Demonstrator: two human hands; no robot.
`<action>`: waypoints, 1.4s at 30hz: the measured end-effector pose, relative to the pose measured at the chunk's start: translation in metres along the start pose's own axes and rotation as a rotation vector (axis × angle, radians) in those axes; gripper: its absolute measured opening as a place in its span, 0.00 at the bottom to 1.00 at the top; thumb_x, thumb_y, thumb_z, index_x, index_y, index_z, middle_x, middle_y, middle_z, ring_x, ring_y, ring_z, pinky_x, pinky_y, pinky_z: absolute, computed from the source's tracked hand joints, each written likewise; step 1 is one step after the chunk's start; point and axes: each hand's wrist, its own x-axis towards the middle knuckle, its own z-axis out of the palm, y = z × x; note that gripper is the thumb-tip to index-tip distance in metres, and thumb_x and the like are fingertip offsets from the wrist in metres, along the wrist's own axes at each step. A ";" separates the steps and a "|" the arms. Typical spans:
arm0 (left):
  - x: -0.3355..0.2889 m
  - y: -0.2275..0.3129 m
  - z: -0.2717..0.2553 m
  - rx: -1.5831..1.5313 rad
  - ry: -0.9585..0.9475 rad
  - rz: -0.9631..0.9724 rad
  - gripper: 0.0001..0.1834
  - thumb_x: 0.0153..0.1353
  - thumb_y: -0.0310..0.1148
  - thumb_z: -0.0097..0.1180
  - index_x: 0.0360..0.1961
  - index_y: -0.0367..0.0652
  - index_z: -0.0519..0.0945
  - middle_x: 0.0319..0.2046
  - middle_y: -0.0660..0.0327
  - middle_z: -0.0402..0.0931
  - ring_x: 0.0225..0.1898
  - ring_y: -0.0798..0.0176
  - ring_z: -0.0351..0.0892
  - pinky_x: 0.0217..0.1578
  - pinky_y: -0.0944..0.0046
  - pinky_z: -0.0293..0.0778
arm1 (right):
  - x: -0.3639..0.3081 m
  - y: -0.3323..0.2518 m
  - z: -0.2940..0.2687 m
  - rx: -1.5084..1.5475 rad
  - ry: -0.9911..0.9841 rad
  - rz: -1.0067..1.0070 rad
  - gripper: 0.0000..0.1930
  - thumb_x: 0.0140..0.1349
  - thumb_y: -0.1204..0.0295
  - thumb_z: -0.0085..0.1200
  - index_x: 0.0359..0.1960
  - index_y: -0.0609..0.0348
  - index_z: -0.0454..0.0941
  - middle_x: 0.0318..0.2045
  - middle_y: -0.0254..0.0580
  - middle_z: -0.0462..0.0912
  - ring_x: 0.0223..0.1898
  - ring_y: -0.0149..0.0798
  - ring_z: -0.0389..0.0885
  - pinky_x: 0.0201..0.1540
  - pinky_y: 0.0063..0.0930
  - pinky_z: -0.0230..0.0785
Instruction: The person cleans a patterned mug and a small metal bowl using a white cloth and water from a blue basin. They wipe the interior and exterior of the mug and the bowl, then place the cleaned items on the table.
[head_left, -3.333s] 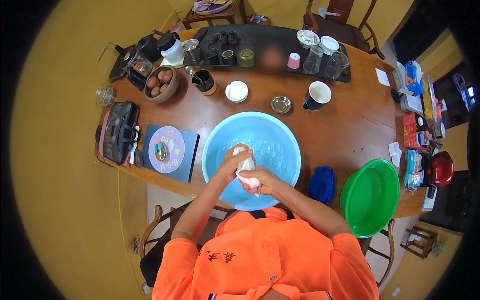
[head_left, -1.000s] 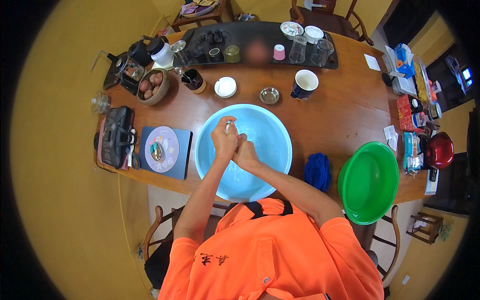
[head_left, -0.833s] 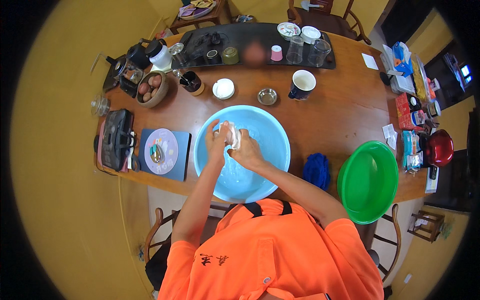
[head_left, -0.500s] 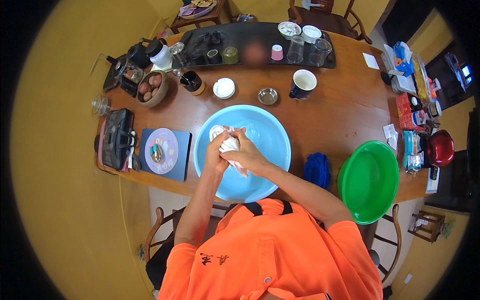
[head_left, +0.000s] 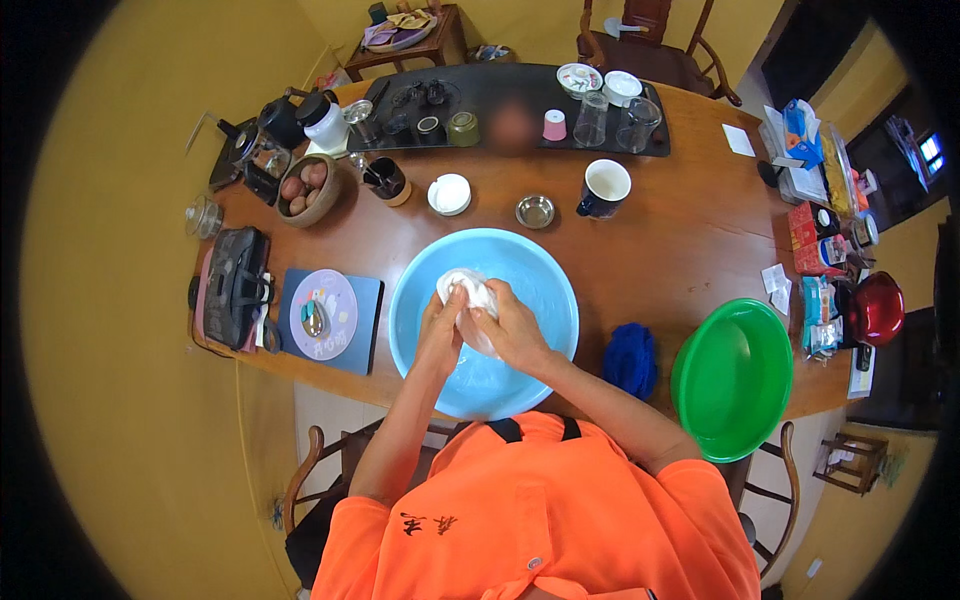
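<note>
A bunched white cloth [head_left: 466, 286] is gripped between both my hands above the light blue basin [head_left: 402, 372], which holds water. My left hand [head_left: 441, 326] is closed on the cloth's left side, thumb on top. Around its right side my right hand [head_left: 513, 327] is closed as well. Part of the cloth hangs below the thumbs, toward the water. Right of the basin lies a crumpled dark blue cloth [head_left: 630, 361] on the wooden table [head_left: 700, 235]. Farther right stands a green basin [head_left: 733, 380] at the table's front edge.
Beyond the blue basin stand a dark mug [head_left: 603, 190], a small metal bowl [head_left: 535, 211] and a white ashtray-like dish [head_left: 450, 194]. A black tea tray [head_left: 520, 85] with cups spans the back. At left are a bowl of round brown items [head_left: 305, 190], a black bag [head_left: 238, 285] and a blue board [head_left: 365, 320].
My hands have turned the white cloth from a slanted, twisted hold into a more upright bunch, thumbs now side by side. The view has shifted slightly.
</note>
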 end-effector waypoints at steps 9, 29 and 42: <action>-0.016 0.012 0.002 0.241 0.025 0.279 0.21 0.63 0.35 0.59 0.54 0.38 0.74 0.46 0.62 0.77 0.48 0.68 0.74 0.50 0.67 0.69 | -0.003 -0.014 -0.008 -0.097 0.008 -0.195 0.28 0.61 0.60 0.55 0.56 0.65 0.63 0.48 0.64 0.72 0.42 0.62 0.77 0.44 0.45 0.71; -0.041 0.036 0.002 0.126 -0.200 0.290 0.21 0.67 0.37 0.46 0.59 0.40 0.70 0.52 0.57 0.73 0.52 0.65 0.73 0.51 0.67 0.69 | -0.020 -0.029 -0.039 1.439 -0.811 0.413 0.25 0.69 0.55 0.39 0.47 0.71 0.70 0.25 0.54 0.79 0.19 0.46 0.79 0.20 0.34 0.71; -0.055 -0.003 0.019 -0.328 -0.240 -0.227 0.27 0.68 0.50 0.40 0.50 0.36 0.74 0.42 0.53 0.79 0.39 0.59 0.81 0.40 0.60 0.77 | -0.044 -0.017 -0.016 0.993 -0.473 0.311 0.18 0.69 0.61 0.45 0.36 0.65 0.79 0.27 0.44 0.82 0.29 0.35 0.82 0.29 0.27 0.74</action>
